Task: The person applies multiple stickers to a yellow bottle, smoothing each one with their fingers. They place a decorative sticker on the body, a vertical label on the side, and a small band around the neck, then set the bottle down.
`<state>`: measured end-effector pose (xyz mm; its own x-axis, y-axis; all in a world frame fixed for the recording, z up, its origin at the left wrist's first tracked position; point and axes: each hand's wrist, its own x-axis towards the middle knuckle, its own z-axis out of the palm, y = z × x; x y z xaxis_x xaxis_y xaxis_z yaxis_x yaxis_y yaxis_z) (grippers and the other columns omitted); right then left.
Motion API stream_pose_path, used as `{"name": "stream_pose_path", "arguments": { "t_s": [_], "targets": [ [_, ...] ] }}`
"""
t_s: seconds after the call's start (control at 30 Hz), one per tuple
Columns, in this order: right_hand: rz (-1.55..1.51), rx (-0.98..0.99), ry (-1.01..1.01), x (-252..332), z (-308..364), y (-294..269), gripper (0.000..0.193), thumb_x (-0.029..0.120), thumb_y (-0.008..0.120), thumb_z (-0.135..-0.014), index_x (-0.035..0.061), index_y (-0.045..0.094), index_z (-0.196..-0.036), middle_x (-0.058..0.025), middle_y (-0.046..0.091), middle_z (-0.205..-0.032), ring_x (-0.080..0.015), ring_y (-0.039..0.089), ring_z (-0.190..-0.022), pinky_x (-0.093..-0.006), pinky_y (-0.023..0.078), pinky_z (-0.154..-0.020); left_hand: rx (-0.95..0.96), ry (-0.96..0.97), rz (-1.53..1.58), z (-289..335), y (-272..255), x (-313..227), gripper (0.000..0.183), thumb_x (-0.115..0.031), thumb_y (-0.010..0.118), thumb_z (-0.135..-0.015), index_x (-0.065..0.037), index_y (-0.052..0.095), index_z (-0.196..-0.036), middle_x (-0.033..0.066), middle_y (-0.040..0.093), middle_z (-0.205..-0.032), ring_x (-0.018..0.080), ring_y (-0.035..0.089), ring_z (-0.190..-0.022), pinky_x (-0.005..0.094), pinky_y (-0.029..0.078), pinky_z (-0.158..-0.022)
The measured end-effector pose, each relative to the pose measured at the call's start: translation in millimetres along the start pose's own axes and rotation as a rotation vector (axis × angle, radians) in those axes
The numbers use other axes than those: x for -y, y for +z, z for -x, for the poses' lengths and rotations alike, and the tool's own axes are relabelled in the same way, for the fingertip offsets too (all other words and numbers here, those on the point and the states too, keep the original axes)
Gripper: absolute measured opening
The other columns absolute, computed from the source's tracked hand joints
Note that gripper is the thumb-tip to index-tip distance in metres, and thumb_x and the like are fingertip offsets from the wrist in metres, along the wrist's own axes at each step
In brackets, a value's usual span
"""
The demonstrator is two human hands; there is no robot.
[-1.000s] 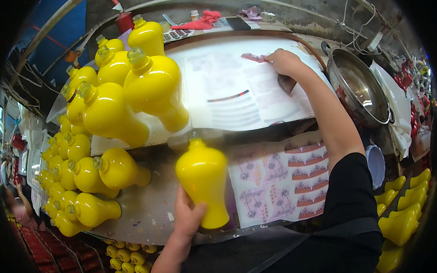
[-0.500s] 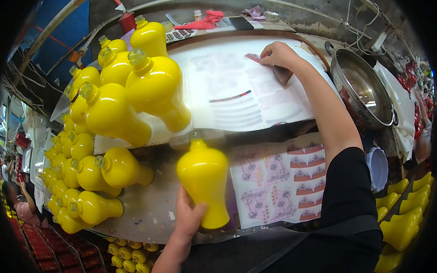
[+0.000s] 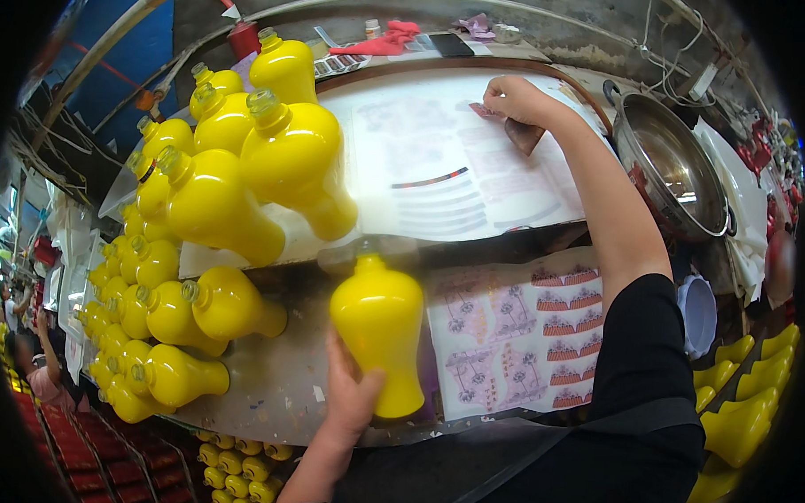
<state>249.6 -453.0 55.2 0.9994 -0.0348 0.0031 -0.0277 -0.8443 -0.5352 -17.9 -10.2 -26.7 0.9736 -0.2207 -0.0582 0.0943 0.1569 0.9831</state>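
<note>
My left hand (image 3: 353, 392) is wrapped round the lower side of a glossy yellow bottle (image 3: 378, 317), which stands upright in front of me with its narrow neck at the top. At the far side, my right hand (image 3: 520, 98) pinches a small reddish decal (image 3: 485, 110) by its edge, over a white wet-looking sheet (image 3: 369, 193). A brown, flat scraper-like piece (image 3: 523, 136) is tucked under the same hand's palm. Faint printed shapes and several curved strips (image 3: 436, 177) lie on the white sheet. Some of my right fingers are hidden behind the hand.
Several yellow bottles (image 3: 213, 209) crowd the left side. A printed decal sheet (image 3: 506, 344) lies right of the held bottle. A metal pan (image 3: 671, 163) stands far right, with a pale basin (image 3: 696, 315) below it. A red cloth (image 3: 388, 38) lies at the back.
The decal at my right fingertips lay flat with its pattern showing; now it is lifted and bent. My right hand has shifted only slightly. My left hand still grips the bottle.
</note>
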Motion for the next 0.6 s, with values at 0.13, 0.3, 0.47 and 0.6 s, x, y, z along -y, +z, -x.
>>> {"name": "stream_pose_path", "arguments": {
  "t_s": [0.13, 0.3, 0.47, 0.6],
  "targets": [
    [0.008, -0.016, -0.061, 2, 8, -1, 0.029, 0.027, 0.073, -0.090, 0.0036, 0.075, -0.108, -0.0113, 0.077, -0.102, -0.0290, 0.071, -0.095, -0.0406, 0.054, -0.083, -0.098, 0.353, -0.453, -3, 0, -11, 0.079, -0.012, 0.065, -0.086, 0.000, 0.030, -0.157, 0.0223, 0.040, -0.155, 0.0363, 0.041, -0.144, 0.0472, 0.033, -0.119],
    [0.374, -0.056, -0.110, 1, 10, 11, 0.038, 0.042, 0.082, -0.085, 0.0096, 0.080, -0.105, -0.0109, 0.077, -0.105, -0.0326, 0.071, -0.098, -0.0432, 0.055, -0.086, -0.164, 0.629, -0.717, -13, -3, -26, 0.065, -0.007, 0.068, -0.084, 0.001, 0.045, -0.145, 0.0274, 0.045, -0.153, 0.0431, 0.047, -0.139, 0.0492, 0.037, -0.116],
    [0.072, -0.117, -0.017, -1, 7, 6, 0.026, 0.031, 0.080, -0.086, 0.0072, 0.080, -0.097, -0.0120, 0.076, -0.096, -0.0271, 0.070, -0.088, -0.0393, 0.054, -0.081, -0.107, 0.729, -0.704, -17, 6, -47, 0.051, -0.005, 0.068, -0.086, 0.001, 0.055, -0.135, 0.0253, 0.051, -0.148, 0.0389, 0.051, -0.135, 0.0468, 0.039, -0.114],
    [-0.211, -0.012, -0.065, 17, 22, -10, 0.023, 0.021, 0.074, -0.086, 0.0039, 0.078, -0.101, -0.0071, 0.075, -0.093, -0.0180, 0.067, -0.085, -0.0355, 0.053, -0.078, 0.104, 0.635, -0.455, -27, 26, -70, 0.045, -0.005, 0.062, -0.094, 0.000, 0.055, -0.138, 0.0214, 0.046, -0.153, 0.0291, 0.050, -0.137, 0.0412, 0.040, -0.114]
  ]
}}
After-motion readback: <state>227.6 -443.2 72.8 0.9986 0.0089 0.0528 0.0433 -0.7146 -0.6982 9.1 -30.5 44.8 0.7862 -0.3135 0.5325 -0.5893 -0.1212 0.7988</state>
